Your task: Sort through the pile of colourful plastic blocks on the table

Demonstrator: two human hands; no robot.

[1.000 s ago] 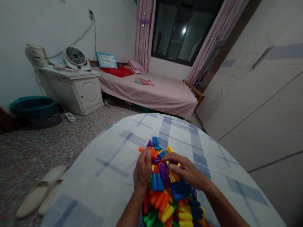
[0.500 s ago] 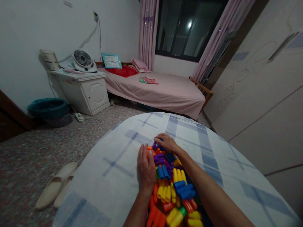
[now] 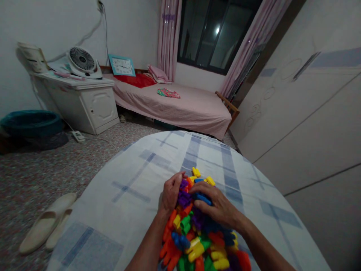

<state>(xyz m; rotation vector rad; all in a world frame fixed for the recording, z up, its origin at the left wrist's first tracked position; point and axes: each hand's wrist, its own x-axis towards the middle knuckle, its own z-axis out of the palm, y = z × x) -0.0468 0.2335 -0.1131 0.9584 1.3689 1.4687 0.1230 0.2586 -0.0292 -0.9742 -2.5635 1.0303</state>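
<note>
At the near middle of the round tabletop (image 3: 132, 210), both hands work one heap.

Left hand (image 3: 170, 195): grip curled against the left flank of the pile of plastic blocks (image 3: 197, 241), fingertips on a purple piece (image 3: 184, 197); whether it pinches anything cannot be told.

Right hand (image 3: 218, 205): laid over the top of the pile, fingers bent down over a blue piece (image 3: 203, 198); a closed hold is not visible.

Blocks: small moulded plastic, rounded peg-like ends, glossy; orange, yellow, green, blue, purple, red. Judged light, stiff and somewhat slippery, loose enough to scatter; best taken singly across the body between thumb and finger. A few yellow pieces (image 3: 196, 172) lie just beyond the fingers.

Cloth on tabletop: soft, white with blue-grey plaid.

Beyond: speckled floor (image 3: 34, 169), pale slippers (image 3: 46, 226), white cabinet (image 3: 84, 105) bearing a fan (image 3: 81, 62), pink-sheeted bed (image 3: 180, 107), dark window (image 3: 217, 34), pale wardrobe (image 3: 310, 113).
</note>
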